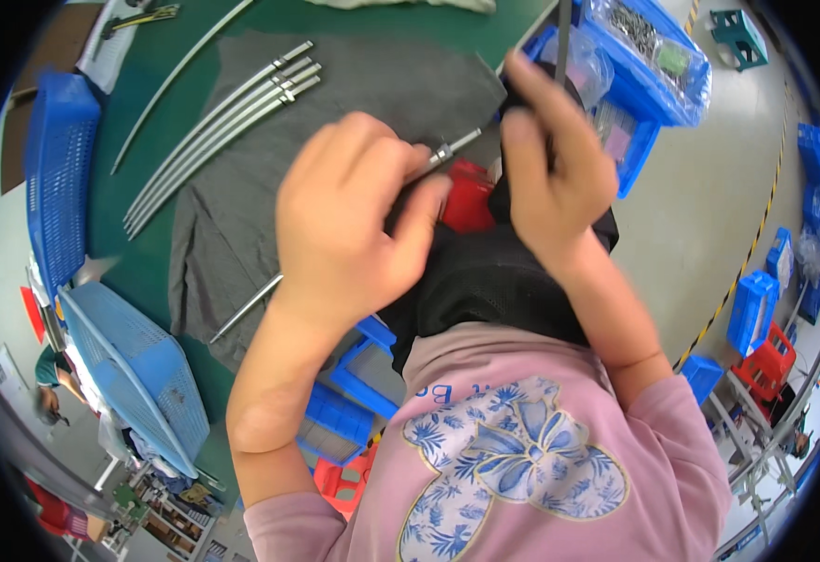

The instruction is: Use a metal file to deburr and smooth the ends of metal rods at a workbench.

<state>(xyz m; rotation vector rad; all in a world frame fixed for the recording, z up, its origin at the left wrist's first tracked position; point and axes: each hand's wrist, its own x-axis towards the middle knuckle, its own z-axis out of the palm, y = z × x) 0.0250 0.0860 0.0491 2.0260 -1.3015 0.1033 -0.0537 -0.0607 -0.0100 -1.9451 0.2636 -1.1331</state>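
Observation:
My left hand is closed around a slim metal rod. One end of that rod, with a small fitting, sticks out past my thumb and forefinger; its middle is hidden under the hand. To the right, my right hand is raised off the cloth, slightly blurred, forefinger and thumb apart, with nothing visible between them. A dark narrow bar runs behind its fingers. Several similar curved silver rods with end fittings lie side by side on the grey cloth, and one longer curved strip lies left of them.
Under the cloth is a green tabletop. Blue perforated baskets stand along its left side. A blue bin with bagged small metal parts is at the upper right. Below the table edge are blue trays and a red stool.

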